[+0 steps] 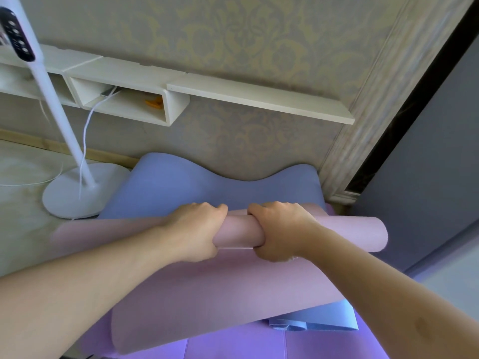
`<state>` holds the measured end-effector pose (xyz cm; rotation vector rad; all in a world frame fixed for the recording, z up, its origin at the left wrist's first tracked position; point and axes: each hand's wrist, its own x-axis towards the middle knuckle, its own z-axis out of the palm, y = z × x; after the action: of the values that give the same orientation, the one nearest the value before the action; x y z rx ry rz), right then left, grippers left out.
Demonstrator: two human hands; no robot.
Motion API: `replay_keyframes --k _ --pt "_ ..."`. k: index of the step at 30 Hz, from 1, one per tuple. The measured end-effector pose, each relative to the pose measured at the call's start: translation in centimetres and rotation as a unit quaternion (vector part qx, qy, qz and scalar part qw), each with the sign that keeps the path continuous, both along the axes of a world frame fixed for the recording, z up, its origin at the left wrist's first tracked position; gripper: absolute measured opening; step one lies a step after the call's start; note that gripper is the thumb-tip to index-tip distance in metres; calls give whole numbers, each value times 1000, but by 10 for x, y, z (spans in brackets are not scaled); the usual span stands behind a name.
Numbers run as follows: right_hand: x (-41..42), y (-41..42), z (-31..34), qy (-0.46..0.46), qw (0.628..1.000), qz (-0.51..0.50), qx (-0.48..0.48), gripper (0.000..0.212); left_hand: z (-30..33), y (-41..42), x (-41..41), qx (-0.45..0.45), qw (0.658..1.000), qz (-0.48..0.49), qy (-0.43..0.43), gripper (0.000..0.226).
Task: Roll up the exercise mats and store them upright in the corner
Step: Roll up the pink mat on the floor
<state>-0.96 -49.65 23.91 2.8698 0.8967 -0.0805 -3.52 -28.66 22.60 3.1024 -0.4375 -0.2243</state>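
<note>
Near the wall, atop the blue mat, both hands are gripping the pink mat, left hand and right hand curling side by side around its left-to-right roll, loose tail trailing toward the person.

A white floor fan stands up and to the left of the fingers, its round base on the pale floor and a thin white cord trailing down its pole. Above the fingers, white wall shelves run along the damask wallpaper, with something orange in one open cubby. Far right of the fingers stands a dark-edged grey panel.
</note>
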Motion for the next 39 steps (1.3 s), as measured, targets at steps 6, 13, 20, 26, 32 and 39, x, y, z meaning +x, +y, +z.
replay_keyframes --k 6,13,20,26,32,39 --pt "-1 -1 -4 -56 998 14 -22 45 10 12 3 -101 986 41 123 31" --pt "0 0 -2 -18 999 -37 -6 33 -4 -7 -2 33 995 -34 -83 47" --pt "-3 -1 -11 -120 992 40 9 64 4 13 11 -74 995 30 50 34" --pt "-7 8 -8 -70 997 9 -6 34 -2 10 2 -26 1000 -2 12 42" --pt "-5 6 -7 -20 999 -26 12 34 -6 -3 3 25 995 -29 -88 44" --pt "-8 1 -4 -91 995 27 -16 63 12 3 3 -93 992 35 74 34"
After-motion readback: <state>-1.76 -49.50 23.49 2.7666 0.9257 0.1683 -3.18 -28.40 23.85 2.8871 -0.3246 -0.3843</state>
